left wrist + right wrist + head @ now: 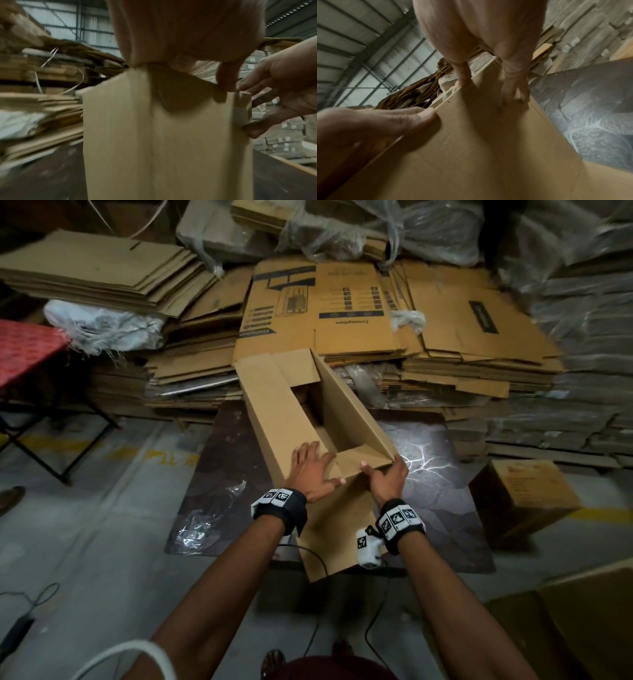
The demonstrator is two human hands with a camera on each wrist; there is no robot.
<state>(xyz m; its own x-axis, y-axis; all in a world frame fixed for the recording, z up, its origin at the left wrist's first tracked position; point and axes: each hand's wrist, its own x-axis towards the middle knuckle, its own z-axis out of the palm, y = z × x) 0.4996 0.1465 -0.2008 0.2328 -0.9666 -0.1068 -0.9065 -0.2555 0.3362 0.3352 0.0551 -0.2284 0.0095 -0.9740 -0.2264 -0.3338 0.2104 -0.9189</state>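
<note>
A tall plain cardboard box [274,405] stands on a dark marbled board [222,474], its top partly open, with a long left flap folded down and a dark opening beside it. My left hand [313,470] lies flat on that flap's near end, fingers spread. My right hand [387,477] grips the box's near right corner, thumb on top of the short flap and fingers down the outer side. In the left wrist view the box face [163,148] fills the middle, with the right hand's fingers [257,100] wrapped round its edge. In the right wrist view the fingers [513,92] lie along the cardboard [479,148].
Piles of flattened cartons [342,313] rise just behind the board. A small closed carton [520,494] sits on the floor at the right and another [582,628] at the bottom right. A red folding table [24,347] stands at the left. Crumpled plastic film [198,525] lies on the board, and cables [20,621] trail on the floor.
</note>
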